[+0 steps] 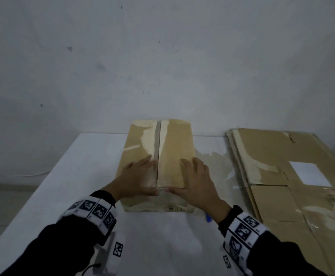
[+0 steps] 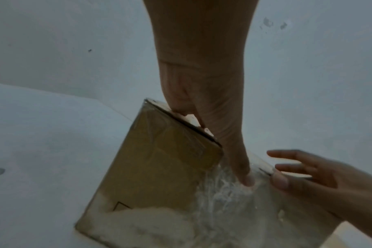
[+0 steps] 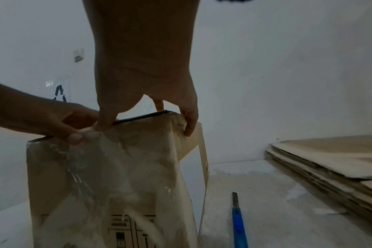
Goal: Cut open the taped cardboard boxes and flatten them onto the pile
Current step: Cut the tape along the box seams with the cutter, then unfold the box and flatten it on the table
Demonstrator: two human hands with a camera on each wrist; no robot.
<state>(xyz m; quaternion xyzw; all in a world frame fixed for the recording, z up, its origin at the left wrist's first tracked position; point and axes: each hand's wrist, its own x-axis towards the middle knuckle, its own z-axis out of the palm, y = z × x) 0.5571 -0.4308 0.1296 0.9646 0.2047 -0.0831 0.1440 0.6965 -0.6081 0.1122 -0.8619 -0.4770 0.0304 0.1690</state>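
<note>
A brown cardboard box (image 1: 174,148) stands mid-table, its two top flaps meeting at a seam with torn tape along it. My left hand (image 1: 140,176) lies flat on the left flap, fingers straight, thumb down over the front edge onto the crumpled clear tape (image 2: 223,193). On the right flap rests my right hand (image 1: 198,178), also flat, its thumb (image 3: 104,125) at the front edge beside the seam and its little finger over the right side. A dark gap shows under the right flap's front edge in the right wrist view. The flattened cardboard pile (image 1: 282,176) lies to the right.
A blue utility knife (image 3: 238,221) lies on the white table (image 1: 83,176) between the box and the pile, close to my right wrist. Tape scraps (image 1: 216,162) stick to the table there. A wall stands right behind the box.
</note>
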